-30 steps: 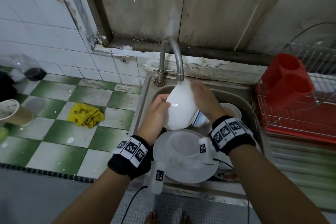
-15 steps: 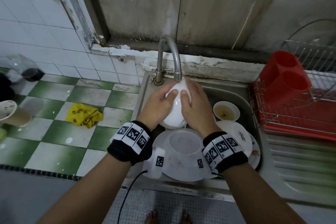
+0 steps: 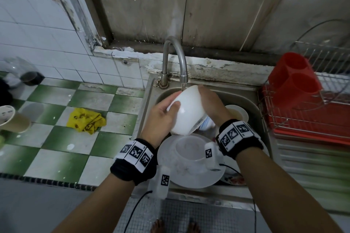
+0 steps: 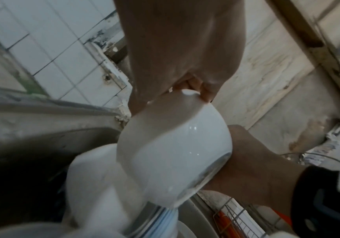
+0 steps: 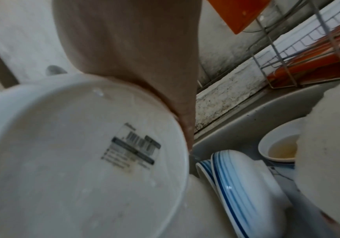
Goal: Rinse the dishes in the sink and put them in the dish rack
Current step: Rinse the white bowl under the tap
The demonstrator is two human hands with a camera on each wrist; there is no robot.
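While tilted under faucet (image 3: 175,58), white bowl (image 3: 186,111) clasped between both hands.

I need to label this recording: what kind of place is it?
Most likely a home kitchen's washing-up corner: a steel sink with a faucet, stacked dirty dishes, and a wire dish rack beside it.

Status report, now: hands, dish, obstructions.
Left hand and right hand both grip the white ceramic bowl under the steel tap. Red wire dish rack holds no dishes. Nothing blocking.
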